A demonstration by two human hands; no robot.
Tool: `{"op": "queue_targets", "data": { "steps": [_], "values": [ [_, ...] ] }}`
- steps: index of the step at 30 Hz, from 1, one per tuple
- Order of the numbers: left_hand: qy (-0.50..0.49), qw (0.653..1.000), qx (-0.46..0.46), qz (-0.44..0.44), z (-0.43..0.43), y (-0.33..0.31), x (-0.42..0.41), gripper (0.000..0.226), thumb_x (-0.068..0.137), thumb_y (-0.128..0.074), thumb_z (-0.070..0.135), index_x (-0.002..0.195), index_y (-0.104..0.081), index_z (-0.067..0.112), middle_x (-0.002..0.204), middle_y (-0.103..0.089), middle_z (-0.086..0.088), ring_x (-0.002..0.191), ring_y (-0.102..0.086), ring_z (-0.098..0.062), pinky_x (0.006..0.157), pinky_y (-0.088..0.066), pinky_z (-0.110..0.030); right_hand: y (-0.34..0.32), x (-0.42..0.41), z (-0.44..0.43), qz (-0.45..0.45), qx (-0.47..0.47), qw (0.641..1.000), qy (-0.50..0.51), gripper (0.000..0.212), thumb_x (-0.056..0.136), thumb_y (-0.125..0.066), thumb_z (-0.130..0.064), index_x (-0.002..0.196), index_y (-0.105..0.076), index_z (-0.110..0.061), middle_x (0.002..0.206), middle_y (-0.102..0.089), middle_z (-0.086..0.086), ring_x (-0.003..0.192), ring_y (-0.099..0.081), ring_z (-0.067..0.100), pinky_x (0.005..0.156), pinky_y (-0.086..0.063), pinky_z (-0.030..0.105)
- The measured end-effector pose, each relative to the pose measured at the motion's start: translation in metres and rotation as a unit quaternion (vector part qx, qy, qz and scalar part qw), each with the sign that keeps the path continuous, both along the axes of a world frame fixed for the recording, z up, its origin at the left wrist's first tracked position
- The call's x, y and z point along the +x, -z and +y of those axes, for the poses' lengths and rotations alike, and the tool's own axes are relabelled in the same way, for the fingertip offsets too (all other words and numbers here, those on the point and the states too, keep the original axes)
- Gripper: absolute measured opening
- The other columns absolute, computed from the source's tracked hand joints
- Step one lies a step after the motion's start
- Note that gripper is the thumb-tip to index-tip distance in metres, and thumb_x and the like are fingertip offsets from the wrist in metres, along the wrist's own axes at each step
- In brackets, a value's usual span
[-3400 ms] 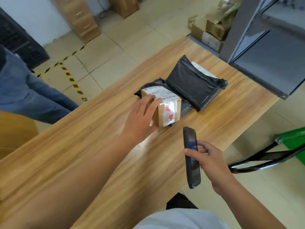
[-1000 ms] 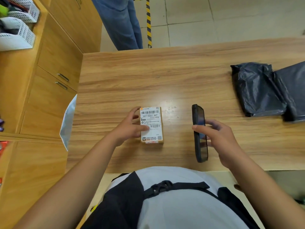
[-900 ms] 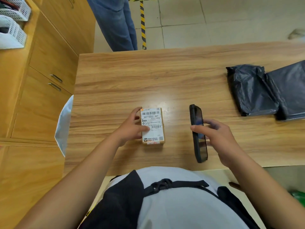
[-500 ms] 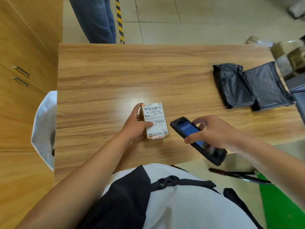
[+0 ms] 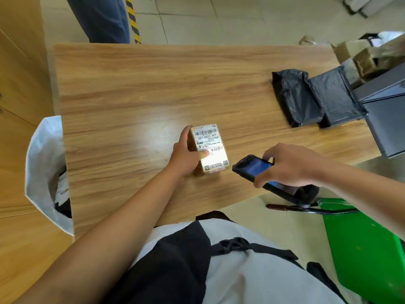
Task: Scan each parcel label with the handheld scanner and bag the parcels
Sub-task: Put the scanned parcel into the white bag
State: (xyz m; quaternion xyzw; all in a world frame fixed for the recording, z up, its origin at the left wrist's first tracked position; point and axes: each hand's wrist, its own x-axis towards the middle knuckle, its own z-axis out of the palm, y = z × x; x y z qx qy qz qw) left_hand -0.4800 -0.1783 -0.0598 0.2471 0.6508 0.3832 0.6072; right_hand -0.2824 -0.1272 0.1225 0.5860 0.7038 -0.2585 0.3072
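Head view, left hand: My left hand (image 5: 186, 156) grips the small cardboard parcel (image 5: 198, 150) from its left side. My thumb lies across the white label (image 5: 211, 145) and my index finger goes along the far left edge of the box.
Head view, parcel: It stands on the wooden table (image 5: 131, 88) inside my left grip, with the label turned up. The barcode is at the end far from me. There is a bright patch on the label, just beside my thumb.
Head view, right hand: My right hand (image 5: 289, 165) is closed around the black scanner (image 5: 255, 167), with thumb and fingers curled over its edges. The blue screen faces up.
Head view, scanner: Its front end points to the parcel, just to the right of it. The two are near but apart.
Head view, black parcels: Two black parcels (image 5: 295, 97) lie side by side and touching, well beyond my right hand, at the right end of the table.
Head view, white bag: A white bag (image 5: 43, 163) hangs open at the left edge of the table, well to the left of my left hand. Something with printed paper lies inside.
Head view, other: A green object (image 5: 361, 249) is under my right forearm, off the table.
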Motion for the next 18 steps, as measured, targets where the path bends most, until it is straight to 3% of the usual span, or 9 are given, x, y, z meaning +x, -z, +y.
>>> {"op": "queue_targets", "data": {
  "steps": [4, 7, 9, 11, 12, 14, 18],
  "values": [
    [0.009, 1.000, 0.000, 0.004, 0.000, 0.000, 0.000, 0.090, 0.082, -0.074, 0.011, 0.146, -0.025, 0.049, 0.139, -0.049, -0.009, 0.121, -0.057, -0.028, 0.103, -0.048, -0.050, -0.002, 0.003, -0.003, -0.003, 0.004, 1.000, 0.009, 0.057, 0.052, -0.078, -0.067, 0.088, -0.072, -0.023, 0.053, -0.069, -0.016, 0.037, -0.061, 0.002, 0.059, -0.052, 0.027],
    [0.022, 1.000, -0.004, 0.003, 0.002, -0.001, -0.002, 0.089, 0.085, -0.071, 0.008, 0.146, -0.022, 0.052, 0.140, -0.048, -0.008, 0.118, -0.059, -0.026, 0.098, -0.051, -0.048, -0.004, 0.008, -0.002, 0.010, -0.012, 0.999, 0.035, 0.058, 0.050, -0.079, -0.064, 0.091, -0.070, -0.024, 0.052, -0.070, -0.012, 0.041, -0.067, 0.008, 0.060, -0.055, 0.029],
    [0.048, 0.999, -0.009, 0.013, 0.006, -0.002, -0.003, 0.092, 0.087, -0.069, 0.006, 0.151, -0.017, 0.049, 0.140, -0.047, -0.008, 0.117, -0.059, -0.025, 0.083, -0.057, -0.036, -0.004, 0.015, -0.001, 0.027, -0.028, 0.998, 0.053, 0.062, 0.045, -0.077, -0.064, 0.092, -0.070, -0.023, 0.056, -0.073, -0.005, 0.046, -0.071, 0.014, 0.060, -0.057, 0.031],
    [0.064, 0.998, -0.015, 0.025, 0.010, -0.001, -0.003, 0.093, 0.088, -0.068, 0.005, 0.152, -0.015, 0.046, 0.140, -0.047, -0.009, 0.114, -0.060, -0.024, 0.062, -0.053, -0.022, -0.001, 0.022, 0.001, 0.041, -0.037, 0.996, 0.069, 0.065, 0.043, -0.079, -0.063, 0.093, -0.071, -0.023, 0.060, -0.075, 0.002, 0.048, -0.072, 0.019, 0.062, -0.059, 0.036],
    [0.066, 0.997, -0.019, 0.030, 0.011, -0.001, -0.003, 0.094, 0.088, -0.068, 0.005, 0.153, -0.014, 0.046, 0.141, -0.047, -0.009, 0.114, -0.060, -0.025, 0.059, -0.051, -0.020, 0.001, 0.025, 0.001, 0.045, -0.040, 0.996, 0.072, 0.066, 0.042, -0.079, -0.063, 0.094, -0.071, -0.023, 0.061, -0.075, 0.003, 0.047, -0.072, 0.020, 0.062, -0.059, 0.036],
    [0.066, 0.997, -0.028, 0.034, 0.011, -0.002, -0.002, 0.095, 0.088, -0.068, 0.006, 0.153, -0.011, 0.048, 0.143, -0.045, -0.009, 0.115, -0.059, -0.025, 0.066, -0.052, -0.024, 0.005, 0.031, 0.002, 0.054, -0.048, 0.995, 0.075, 0.065, 0.041, -0.081, -0.062, 0.093, -0.072, -0.023, 0.064, -0.076, 0.002, 0.049, -0.073, 0.020, 0.063, -0.062, 0.039],
    [0.026, 0.995, -0.029, 0.092, 0.005, -0.009, 0.009, 0.096, 0.088, -0.063, 0.006, 0.154, -0.006, 0.045, 0.145, -0.039, -0.009, 0.123, -0.054, -0.026, 0.098, -0.050, -0.045, 0.007, 0.043, 0.009, 0.105, -0.078, 0.987, 0.097, 0.057, 0.046, -0.086, -0.054, 0.092, -0.072, -0.024, 0.073, -0.078, 0.009, 0.053, -0.074, 0.024, 0.057, -0.064, 0.041]
  ]
}}
